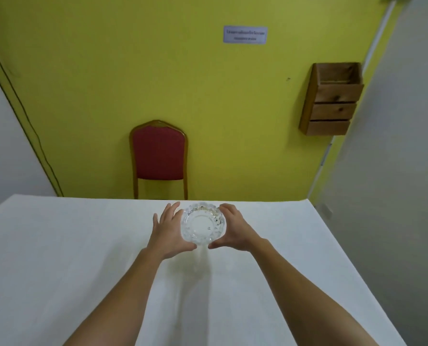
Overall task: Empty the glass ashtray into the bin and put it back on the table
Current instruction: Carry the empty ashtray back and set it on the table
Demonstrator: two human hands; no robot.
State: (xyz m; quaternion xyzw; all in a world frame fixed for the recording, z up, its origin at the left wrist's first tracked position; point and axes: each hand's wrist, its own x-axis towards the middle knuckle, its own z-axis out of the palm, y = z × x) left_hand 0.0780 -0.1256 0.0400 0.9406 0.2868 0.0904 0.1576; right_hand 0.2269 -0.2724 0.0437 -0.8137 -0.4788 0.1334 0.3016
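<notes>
Cupped on both sides: glass ashtray (203, 224), far on the white-clothed bench (58, 258), near its far edge. Left hand (166, 229) spread against its left rim, right hand (232, 231) curled round the right rim, thumbs at the near side; whether lifted clear or resting, cannot tell. Best kept level and gripped evenly, to avoid spilling. Inside: a scatter of dark and yellowish specks along the far and right wall. No bin in view.
</notes>
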